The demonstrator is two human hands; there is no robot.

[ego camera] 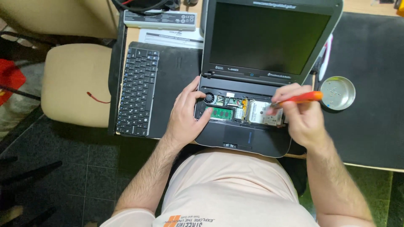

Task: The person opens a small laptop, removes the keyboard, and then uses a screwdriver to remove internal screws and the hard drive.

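A dark grey laptop (256, 145) lies open at the desk's front edge, its keyboard taken off so the fan, a green memory board (221, 112) and a silver hard drive (263, 114) show. My left hand (187, 113) rests on the laptop's left edge, thumb beside the memory board, holding nothing. My right hand (301, 115) grips an orange-handled screwdriver (301, 98), its tip pointing down-left at the hard drive's upper right corner. The laptop screen (269, 35) is dark.
The detached black keyboard (138, 90) lies on a black mat (176, 80) to the left. A round metal dish (337, 92) sits to the right on another dark mat (370, 84). A grey battery pack (160, 19) and a paper lie behind. A beige chair (75, 84) stands left.
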